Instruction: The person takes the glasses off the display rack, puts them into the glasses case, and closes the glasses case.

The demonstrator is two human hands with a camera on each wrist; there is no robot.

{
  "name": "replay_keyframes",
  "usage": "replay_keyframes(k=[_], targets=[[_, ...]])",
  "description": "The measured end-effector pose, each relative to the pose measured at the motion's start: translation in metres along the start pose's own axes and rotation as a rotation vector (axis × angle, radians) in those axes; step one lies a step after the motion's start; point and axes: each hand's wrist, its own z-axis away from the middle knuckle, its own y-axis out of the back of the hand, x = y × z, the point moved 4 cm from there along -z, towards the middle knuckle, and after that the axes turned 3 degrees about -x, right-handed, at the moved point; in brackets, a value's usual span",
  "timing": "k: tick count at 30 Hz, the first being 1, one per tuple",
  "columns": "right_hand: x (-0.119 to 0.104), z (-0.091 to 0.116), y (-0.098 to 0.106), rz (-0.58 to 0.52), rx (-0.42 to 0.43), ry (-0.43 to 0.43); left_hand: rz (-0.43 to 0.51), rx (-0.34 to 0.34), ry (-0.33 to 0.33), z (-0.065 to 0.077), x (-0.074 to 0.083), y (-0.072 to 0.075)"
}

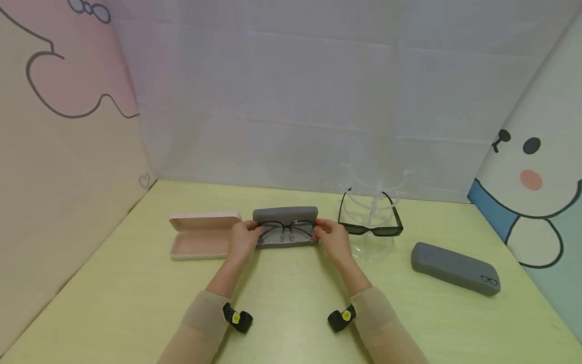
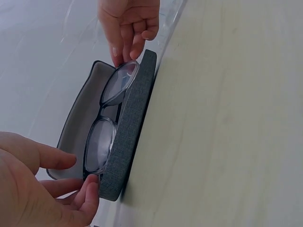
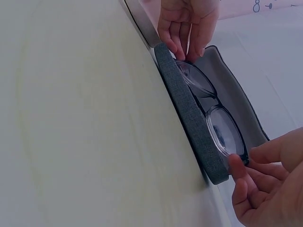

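Note:
Black-framed eyeglasses [image 1: 283, 230] with clear lenses and folded arms sit within an opened grey glasses case [image 1: 285, 214]. My left hand [image 1: 244, 239] pinches the left end of the frame. At the opposite end, my right hand [image 1: 333, 239] pinches the other corner. In the left wrist view, the case's front wall [image 2: 130, 127] partly hides the lower lenses. The right wrist view shows the lid [image 3: 232, 90] raised behind the glasses. Whether the glasses touch the case floor is hidden.
An open pink-lined case [image 1: 200, 244] lies left of the grey one. To the right, black sunglasses [image 1: 372, 230] rest on a clear stand [image 1: 374, 205]. Farther right is a closed grey case [image 1: 454, 268] with a small glasses print. A white sheet [image 1: 295, 101] hangs behind the table [image 1: 291, 303].

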Motion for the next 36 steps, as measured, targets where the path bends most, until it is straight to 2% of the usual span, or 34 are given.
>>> replay_keyframes(k=[10, 15, 21, 32, 36], targets=[[-0.002, 0.0, -0.004, 0.069, -0.102, 0.039, -0.092, -0.02, -0.038, 0.003, 0.006, 0.003], [-0.002, 0.0, -0.004, 0.123, -0.106, 0.051, -0.138, -0.024, -0.053, 0.003, 0.008, 0.003], [0.001, 0.002, -0.005, 0.117, -0.117, 0.07, -0.17, -0.028, -0.068, 0.005, 0.009, 0.002], [0.001, 0.001, -0.006, 0.106, -0.119, 0.019, -0.216, -0.027, -0.09, 0.008, 0.014, 0.002], [0.002, 0.0, -0.007, 0.146, -0.131, 0.055, -0.232, -0.032, -0.087, 0.009, 0.015, 0.001]])
